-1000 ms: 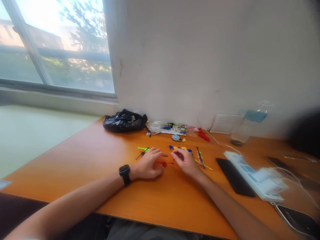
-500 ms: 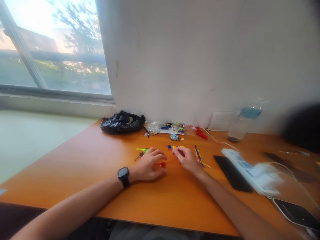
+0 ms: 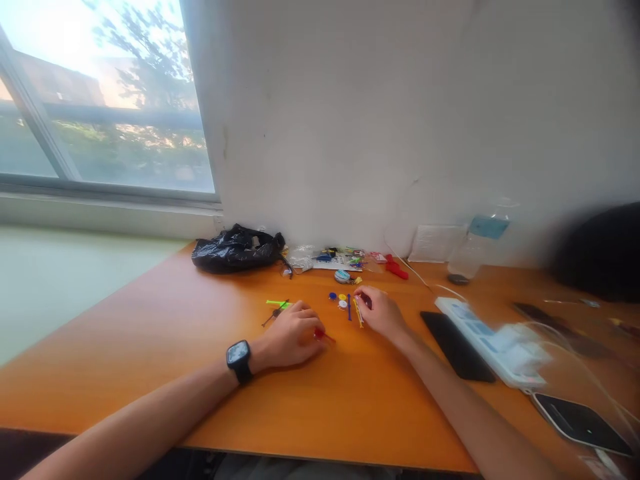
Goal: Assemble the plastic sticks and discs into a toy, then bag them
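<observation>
I can't tell whether right hand (image 3: 381, 313) grips anything. Red piece (image 3: 319, 333) partly behind left hand (image 3: 293, 338). Window (image 3: 125, 143) cropped left. Bottle (image 3: 465, 255) blurred.

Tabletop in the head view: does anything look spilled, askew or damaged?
Nothing looks spilled or damaged. Slightly askew: beside the left hand, a green stick and a dark stick overlap at an angle, while the blue stick near the right hand lies uncrossed.

Black square-faced watch (image 3: 238, 352), black strap (image 3: 245, 374), bare forearms (image 3: 165, 405)
</observation>
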`<state>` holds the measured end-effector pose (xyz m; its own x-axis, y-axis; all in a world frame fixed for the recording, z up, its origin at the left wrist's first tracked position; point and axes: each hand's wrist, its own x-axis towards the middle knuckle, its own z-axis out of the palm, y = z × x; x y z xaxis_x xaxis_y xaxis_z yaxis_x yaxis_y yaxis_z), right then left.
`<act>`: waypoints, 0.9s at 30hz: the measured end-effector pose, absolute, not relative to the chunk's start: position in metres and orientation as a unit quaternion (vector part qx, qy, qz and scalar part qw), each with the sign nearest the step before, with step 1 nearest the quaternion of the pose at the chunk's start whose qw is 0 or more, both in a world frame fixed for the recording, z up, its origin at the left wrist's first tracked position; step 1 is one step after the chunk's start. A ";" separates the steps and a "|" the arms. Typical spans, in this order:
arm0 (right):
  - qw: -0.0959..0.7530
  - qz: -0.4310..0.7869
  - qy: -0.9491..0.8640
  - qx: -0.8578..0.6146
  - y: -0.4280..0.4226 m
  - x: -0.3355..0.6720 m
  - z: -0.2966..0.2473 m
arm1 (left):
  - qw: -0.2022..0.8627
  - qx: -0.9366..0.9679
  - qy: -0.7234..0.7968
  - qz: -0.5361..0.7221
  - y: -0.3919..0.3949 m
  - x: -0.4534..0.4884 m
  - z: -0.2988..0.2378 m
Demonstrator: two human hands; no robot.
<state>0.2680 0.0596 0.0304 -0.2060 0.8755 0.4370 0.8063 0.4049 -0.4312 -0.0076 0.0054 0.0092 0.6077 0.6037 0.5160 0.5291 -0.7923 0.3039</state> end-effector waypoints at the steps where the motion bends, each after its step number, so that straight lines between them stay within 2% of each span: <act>1: 0.310 0.045 -0.784 -0.536 0.062 0.269 0.028 | 0.057 0.893 0.323 0.308 0.006 -0.008 0.008; 11: 0.237 -0.015 -0.829 -0.506 0.065 0.266 0.009 | -0.022 0.818 0.470 0.331 0.009 -0.014 0.011; 16: 0.226 -0.016 -0.843 -0.488 0.061 0.264 0.010 | 0.015 0.854 0.394 0.338 0.004 -0.015 0.019; 21: 0.228 -0.015 -0.845 -0.484 0.058 0.262 0.012 | 0.093 0.930 0.243 0.260 -0.012 -0.005 0.021; 27: 0.262 -0.027 -0.840 -0.475 0.058 0.260 0.015 | 0.066 0.936 0.259 0.231 -0.015 -0.002 0.015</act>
